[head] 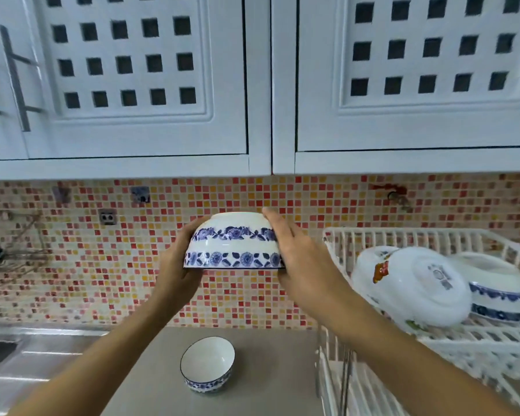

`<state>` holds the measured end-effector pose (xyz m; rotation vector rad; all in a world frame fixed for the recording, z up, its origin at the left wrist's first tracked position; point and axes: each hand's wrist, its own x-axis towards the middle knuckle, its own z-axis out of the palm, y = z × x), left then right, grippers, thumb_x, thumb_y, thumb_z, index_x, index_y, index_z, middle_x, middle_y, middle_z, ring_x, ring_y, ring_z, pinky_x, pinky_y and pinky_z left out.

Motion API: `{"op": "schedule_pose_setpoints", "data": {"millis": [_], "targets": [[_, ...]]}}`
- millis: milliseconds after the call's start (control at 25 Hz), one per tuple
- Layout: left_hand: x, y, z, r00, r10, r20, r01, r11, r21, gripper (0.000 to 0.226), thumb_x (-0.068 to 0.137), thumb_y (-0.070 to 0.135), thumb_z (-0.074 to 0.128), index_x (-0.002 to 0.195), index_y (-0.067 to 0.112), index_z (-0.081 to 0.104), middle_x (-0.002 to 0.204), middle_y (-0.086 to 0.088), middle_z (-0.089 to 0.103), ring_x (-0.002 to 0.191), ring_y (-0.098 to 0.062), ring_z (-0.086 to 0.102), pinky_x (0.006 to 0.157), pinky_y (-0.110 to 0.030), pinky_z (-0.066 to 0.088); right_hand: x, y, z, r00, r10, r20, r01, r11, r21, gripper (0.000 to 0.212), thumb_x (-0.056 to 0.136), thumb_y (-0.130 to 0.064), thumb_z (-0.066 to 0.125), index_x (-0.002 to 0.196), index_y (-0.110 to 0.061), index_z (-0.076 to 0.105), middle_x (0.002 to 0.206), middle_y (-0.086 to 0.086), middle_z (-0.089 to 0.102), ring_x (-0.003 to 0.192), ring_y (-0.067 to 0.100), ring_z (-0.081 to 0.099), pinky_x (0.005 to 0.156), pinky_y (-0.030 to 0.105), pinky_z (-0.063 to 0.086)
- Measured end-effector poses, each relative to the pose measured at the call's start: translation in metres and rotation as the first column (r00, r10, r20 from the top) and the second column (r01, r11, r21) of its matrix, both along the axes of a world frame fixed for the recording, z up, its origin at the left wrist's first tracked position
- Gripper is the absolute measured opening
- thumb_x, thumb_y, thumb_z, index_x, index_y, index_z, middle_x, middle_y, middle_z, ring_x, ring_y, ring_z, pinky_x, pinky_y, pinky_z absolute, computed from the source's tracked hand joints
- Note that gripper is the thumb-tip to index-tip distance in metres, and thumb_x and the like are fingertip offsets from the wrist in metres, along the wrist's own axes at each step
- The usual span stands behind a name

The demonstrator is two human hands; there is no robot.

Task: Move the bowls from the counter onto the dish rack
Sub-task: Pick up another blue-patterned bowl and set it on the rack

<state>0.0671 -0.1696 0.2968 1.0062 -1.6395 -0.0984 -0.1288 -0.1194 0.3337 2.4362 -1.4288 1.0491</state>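
Note:
Both hands hold a white bowl with two blue flower bands [234,243] upside down in the air, in front of the tiled wall. My left hand [177,262] grips its left side and my right hand [297,253] grips its right side. Below, a smaller white bowl with a blue patterned base [207,363] stands upright on the grey counter [264,370]. At the right, the white dish rack [433,238] holds a white bowl with a red print [415,283] leaning on its side and a blue-banded bowl [499,286] upside down behind it.
White wall cabinets [252,85] hang close above the held bowl. A steel sink [18,352] lies at the lower left. A red-handled tap [395,195] sticks out of the mosaic wall above the rack. The rack's lower tier [336,379] borders the counter.

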Motion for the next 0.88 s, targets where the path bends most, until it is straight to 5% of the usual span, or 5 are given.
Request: {"op": "schedule_pose_setpoints", "data": {"millis": [200, 440, 640, 760, 880], "targets": [[-0.076, 0.005, 0.048, 0.988, -0.123, 0.096, 0.134, 0.984, -0.116, 0.055, 0.078, 0.021, 0.054, 0.131, 0.007, 0.042, 0.091, 0.027, 0.053, 0.071, 0.012, 0.059, 0.057, 0.001, 0.042, -0.078, 0.008, 0.043, 0.990, -0.130, -0.059, 0.115, 0.972, -0.207, 0.088, 0.080, -0.002, 0.064, 0.149, -0.024, 0.015, 0.146, 0.007, 0.040, 0.104, 0.035, 0.060, 0.089, 0.044, 0.048], [-0.181, -0.009, 0.082, 0.757, -0.595, 0.269, 0.521, 0.799, 0.300, 0.113, 0.064, 0.037, 0.082, 0.143, 0.045, 0.001, 0.134, 0.011, 0.044, 0.111, 0.005, 0.053, 0.093, -0.008, 0.041, -0.208, 0.000, 0.052, 0.966, -0.239, -0.102, 0.188, 0.913, -0.362, 0.081, 0.073, -0.002, 0.071, 0.143, -0.013, 0.030, 0.135, 0.020, 0.050, 0.077, 0.045, 0.067, 0.068, 0.052, 0.057], [-0.278, -0.017, 0.090, 0.679, -0.634, 0.371, 0.563, 0.773, 0.292, 0.098, 0.057, 0.059, 0.076, 0.134, 0.053, 0.015, 0.140, 0.001, 0.038, 0.121, -0.018, 0.052, 0.100, -0.038, 0.049, -0.305, -0.003, 0.036, 0.958, -0.280, -0.060, 0.234, 0.886, -0.401, 0.088, 0.070, 0.006, 0.073, 0.141, -0.017, 0.026, 0.135, 0.023, 0.050, 0.073, 0.044, 0.067, 0.066, 0.049, 0.056], [-0.325, -0.016, 0.092, 0.705, -0.553, 0.444, 0.506, 0.831, 0.231, 0.090, 0.054, 0.058, 0.080, 0.125, 0.037, 0.028, 0.122, 0.004, 0.048, 0.106, -0.017, 0.059, 0.089, -0.032, 0.055, -0.349, -0.008, 0.027, 0.957, -0.290, -0.023, 0.260, 0.888, -0.381, 0.087, 0.072, 0.006, 0.072, 0.137, -0.024, 0.022, 0.137, 0.022, 0.049, 0.077, 0.044, 0.067, 0.073, 0.046, 0.055], [-0.363, -0.023, 0.085, 0.719, -0.509, 0.473, 0.470, 0.858, 0.209, 0.083, 0.053, 0.060, 0.079, 0.115, 0.039, 0.028, 0.120, 0.007, 0.047, 0.108, -0.018, 0.055, 0.093, -0.038, 0.052, -0.391, -0.014, 0.026, 0.957, -0.288, -0.045, 0.264, 0.921, -0.285, 0.089, 0.072, 0.003, 0.073, 0.141, -0.026, 0.025, 0.144, 0.017, 0.041, 0.098, 0.041, 0.064, 0.090, 0.042, 0.047]]}}
